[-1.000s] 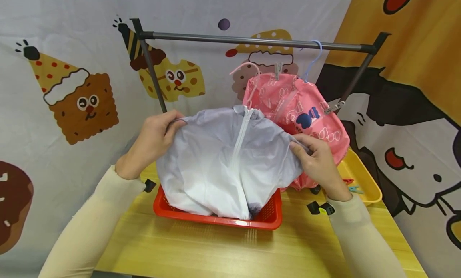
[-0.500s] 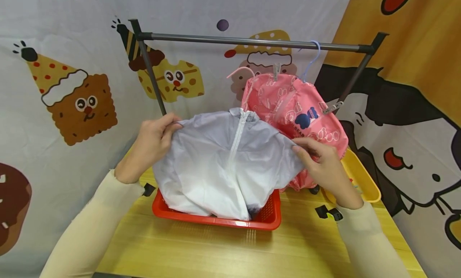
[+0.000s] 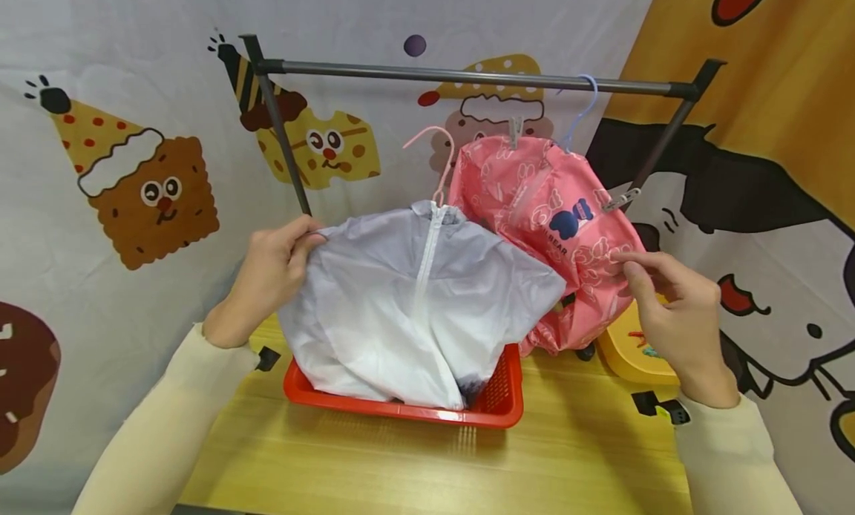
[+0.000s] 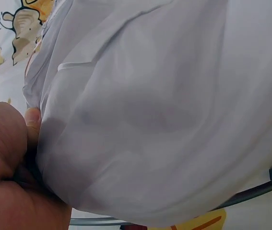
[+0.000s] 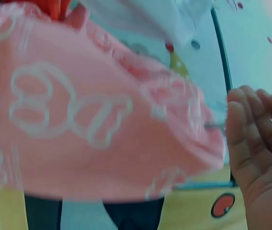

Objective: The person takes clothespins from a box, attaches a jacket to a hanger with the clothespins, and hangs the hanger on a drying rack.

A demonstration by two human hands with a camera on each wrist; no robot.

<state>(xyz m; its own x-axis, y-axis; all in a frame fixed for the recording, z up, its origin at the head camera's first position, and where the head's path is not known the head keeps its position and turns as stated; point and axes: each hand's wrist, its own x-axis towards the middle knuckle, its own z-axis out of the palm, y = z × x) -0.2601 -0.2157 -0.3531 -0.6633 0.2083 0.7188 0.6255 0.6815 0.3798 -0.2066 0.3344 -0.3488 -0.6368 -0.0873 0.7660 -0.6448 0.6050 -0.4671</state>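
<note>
My left hand (image 3: 274, 266) pinches the left shoulder of a grey-to-white zip jacket (image 3: 381, 307), which spreads over a red basket (image 3: 401, 409) with its lower part inside. A pink hanger (image 3: 450, 155) has its hook sticking up out of the jacket's collar. In the left wrist view, pale jacket cloth (image 4: 150, 105) fills most of the picture beside the thumb. My right hand (image 3: 681, 315) is off the jacket, at the right edge of a pink printed jacket (image 3: 554, 233). The right wrist view shows its fingers (image 5: 239, 124) loosely bent, holding nothing.
Behind stands a dark metal rack with a crossbar (image 3: 414, 73). The pink jacket hangs from it on a blue hanger (image 3: 583, 110), with grey clips (image 3: 623, 199) on the cloth. A yellow tray (image 3: 624, 348) with small clips sits at the right of the wooden table (image 3: 534, 456).
My right hand has let go of the grey jacket's right side and moved right. That side now droops, and more of the pink hanger hook shows above the collar.
</note>
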